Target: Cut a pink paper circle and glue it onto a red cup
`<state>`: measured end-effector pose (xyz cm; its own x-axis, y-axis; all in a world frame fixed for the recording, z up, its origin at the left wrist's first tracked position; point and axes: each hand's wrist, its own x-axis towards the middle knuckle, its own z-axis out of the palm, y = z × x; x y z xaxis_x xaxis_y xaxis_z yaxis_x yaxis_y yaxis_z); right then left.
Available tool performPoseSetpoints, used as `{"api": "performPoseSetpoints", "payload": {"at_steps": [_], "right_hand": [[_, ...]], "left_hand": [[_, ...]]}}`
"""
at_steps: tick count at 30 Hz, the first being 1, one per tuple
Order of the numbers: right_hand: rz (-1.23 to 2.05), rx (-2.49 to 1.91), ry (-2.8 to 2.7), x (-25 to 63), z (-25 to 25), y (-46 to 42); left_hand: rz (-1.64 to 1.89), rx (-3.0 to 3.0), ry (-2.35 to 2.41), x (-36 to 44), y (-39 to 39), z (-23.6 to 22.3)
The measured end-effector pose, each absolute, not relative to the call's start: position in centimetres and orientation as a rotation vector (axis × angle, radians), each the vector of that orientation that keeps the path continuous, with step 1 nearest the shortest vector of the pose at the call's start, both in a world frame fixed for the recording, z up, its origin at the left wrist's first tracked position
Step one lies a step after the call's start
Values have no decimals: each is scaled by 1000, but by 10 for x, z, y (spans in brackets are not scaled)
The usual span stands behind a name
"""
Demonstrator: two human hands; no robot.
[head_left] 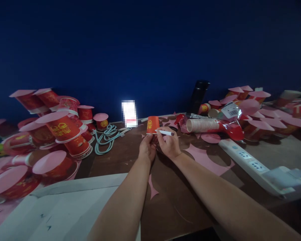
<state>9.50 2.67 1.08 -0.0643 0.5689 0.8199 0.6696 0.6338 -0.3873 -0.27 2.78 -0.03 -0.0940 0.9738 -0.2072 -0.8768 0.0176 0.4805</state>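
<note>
A small red paper cup [153,124] with gold lettering is held up over the middle of the brown table. My left hand [147,149] grips it from below, with fingers closed at its lower edge. In my right hand [170,144] is a white marker pen [164,132], pinched between the fingers. The pen's dark end points right, and its other end is at the cup's lower right side. I cannot tell whether it touches the cup. Pink paper scraps, one a large cut-out sheet [203,159], lie right of my hands.
Red cups topped with pink discs [61,127] are piled left, with more at right [259,125]. A sleeve of nested cups [203,125], a power strip [251,160], a pale coiled cable [106,137], a lit blurred screen [129,112] and white board [65,207] surround my arms.
</note>
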Motion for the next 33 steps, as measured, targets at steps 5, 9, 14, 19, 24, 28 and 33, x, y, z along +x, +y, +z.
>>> {"api": "performPoseSetpoints", "payload": {"at_steps": [5,9,14,19,24,28,33], "right_hand": [[-105,-1009,-1727,95,11,26],[-93,-1000,-1726,95,10,27],[-81,-1016,-1721,95,12,26],[-92,-1018,-1714,94,13,25],[-96,-1016,-1711,94,13,25],[-79,-1026,-1712,94,14,25],[-88,-1029,-1695,94,13,24]], "left_hand": [[1572,202,561,-3,27,1],[1559,188,576,-3,27,2],[1557,176,579,-4,26,4],[1554,158,576,-4,25,5],[1557,163,567,-5,26,4],[1564,160,564,-5,26,4],[1556,133,577,-5,26,6]]}}
